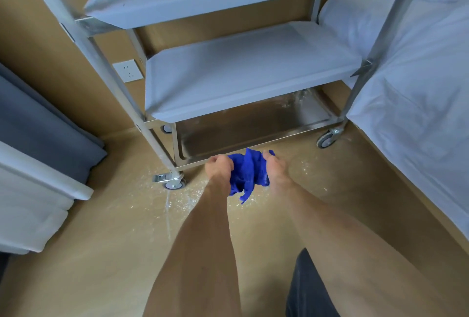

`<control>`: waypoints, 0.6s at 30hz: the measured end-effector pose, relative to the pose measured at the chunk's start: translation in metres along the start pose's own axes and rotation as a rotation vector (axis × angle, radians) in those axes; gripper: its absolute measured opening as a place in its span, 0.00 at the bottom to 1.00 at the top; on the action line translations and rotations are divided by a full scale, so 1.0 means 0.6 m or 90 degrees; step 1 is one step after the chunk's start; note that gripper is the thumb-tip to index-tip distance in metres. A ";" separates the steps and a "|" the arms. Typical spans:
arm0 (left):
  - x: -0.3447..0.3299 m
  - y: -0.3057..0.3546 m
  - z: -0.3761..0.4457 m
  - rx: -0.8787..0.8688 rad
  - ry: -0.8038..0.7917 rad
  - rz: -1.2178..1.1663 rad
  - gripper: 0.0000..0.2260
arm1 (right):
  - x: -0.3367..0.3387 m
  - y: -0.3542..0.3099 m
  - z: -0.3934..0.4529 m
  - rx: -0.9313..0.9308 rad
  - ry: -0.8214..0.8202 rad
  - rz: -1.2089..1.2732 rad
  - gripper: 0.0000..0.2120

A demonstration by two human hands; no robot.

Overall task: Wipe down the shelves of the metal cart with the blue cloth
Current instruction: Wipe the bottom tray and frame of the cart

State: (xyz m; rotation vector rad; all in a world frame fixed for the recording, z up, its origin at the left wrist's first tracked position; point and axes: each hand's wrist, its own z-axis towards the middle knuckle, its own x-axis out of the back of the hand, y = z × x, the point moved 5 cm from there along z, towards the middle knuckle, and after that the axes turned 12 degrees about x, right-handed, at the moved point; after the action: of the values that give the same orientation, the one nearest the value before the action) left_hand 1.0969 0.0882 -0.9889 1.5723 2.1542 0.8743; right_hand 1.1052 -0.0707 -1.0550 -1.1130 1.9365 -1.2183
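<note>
while both fists clutch it at frame centre, left hand and right hand bunch the blue cloth just below the metal cart.

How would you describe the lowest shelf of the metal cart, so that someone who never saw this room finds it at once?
Find the metal cart standing between the white bed and the grey curtain. Follow its three shelves down to the bottom shelf, just above the wheels. Unlike the two pale, matte shelves above, it is bare shiny steel, with white specks in its far right corner.
</note>
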 end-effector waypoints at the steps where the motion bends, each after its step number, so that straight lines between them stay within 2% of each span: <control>1: 0.002 -0.002 0.001 0.002 0.010 -0.016 0.10 | -0.002 -0.011 -0.006 0.006 -0.004 -0.015 0.15; 4: 0.006 -0.001 -0.024 -0.017 0.004 -0.060 0.11 | -0.018 -0.048 -0.037 0.024 -0.123 -0.072 0.30; 5: 0.006 0.002 -0.032 -0.026 0.001 -0.065 0.12 | -0.022 -0.058 -0.046 0.037 -0.160 -0.101 0.32; 7: 0.004 0.015 -0.057 -0.052 -0.009 -0.077 0.11 | -0.013 -0.067 -0.055 0.026 -0.143 -0.141 0.30; 9: 0.003 0.031 -0.079 -0.071 -0.014 -0.080 0.10 | 0.013 -0.081 -0.057 0.019 -0.055 -0.210 0.26; 11: 0.004 0.044 -0.092 -0.080 -0.015 -0.078 0.11 | 0.036 -0.107 -0.061 0.092 -0.011 -0.274 0.21; 13: 0.006 0.054 -0.097 -0.080 -0.023 -0.080 0.11 | 0.036 -0.125 -0.081 0.117 -0.113 -0.228 0.16; 15: 0.003 0.061 -0.097 -0.081 -0.041 -0.064 0.14 | 0.024 -0.127 -0.111 0.061 -0.279 -0.222 0.19; 16: 0.001 0.063 -0.096 -0.081 -0.049 -0.054 0.15 | 0.022 -0.126 -0.120 0.050 -0.331 -0.235 0.19; 17: 0.000 0.064 -0.094 -0.081 -0.050 -0.050 0.17 | 0.020 -0.123 -0.117 0.053 -0.338 -0.222 0.15; 18: 0.001 0.064 -0.093 -0.083 -0.044 -0.052 0.17 | 0.019 -0.125 -0.115 0.071 -0.300 -0.204 0.09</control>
State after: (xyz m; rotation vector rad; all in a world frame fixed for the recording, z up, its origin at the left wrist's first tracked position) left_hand 1.0917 0.0807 -0.9217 1.4213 2.0535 0.9014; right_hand 1.0690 -0.0691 -0.9591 -1.5312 1.3574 -1.0816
